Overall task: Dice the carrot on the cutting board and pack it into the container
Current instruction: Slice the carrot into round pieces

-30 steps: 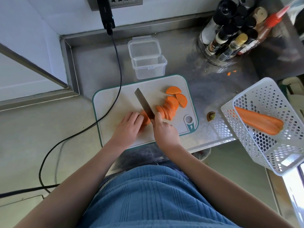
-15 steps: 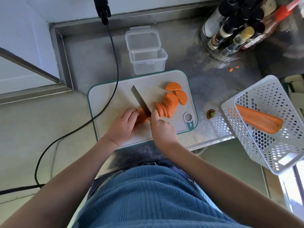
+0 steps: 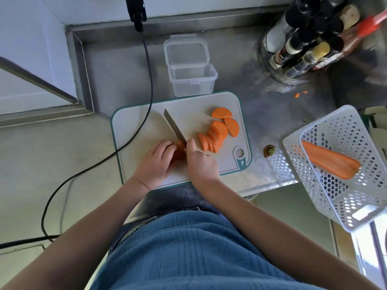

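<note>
On the cutting board [image 3: 134, 130], near its front edge, my left hand [image 3: 156, 164] holds down the uncut carrot piece [image 3: 179, 150], fingers [image 3: 165, 146] curled over it with the tips tucked. My right hand [image 3: 200, 164] grips the knife [image 3: 174, 128] handle, fingers wrapped round it, forefinger stretched along the top toward the blade. Blade runs diagonally up-left from my hands, its heel touching the carrot piece just beside my left fingertips. Right of the knife, a fanned row of half-round slices [image 3: 211, 139] leans together on the board; two more slices lie flat beyond them near the board's far right corner. Clear container [image 3: 191, 80] stands on the table [image 3: 272, 114] just behind the board's far edge, lid flipped open behind it; nothing visible inside. Carrot top [image 3: 269, 151] sits on the table right of the board. White basket [image 3: 335, 170] at the right, hanging partly past the table edge, holds a long half carrot [image 3: 330, 162]. Bottles [image 3: 310, 38] in a round clear holder stand at the far right corner; small orange scraps [image 3: 299, 94] lie in front of them. Black cable [image 3: 146, 80] runs from a plug on the back wall across the board's left corner and off toward the left.
</note>
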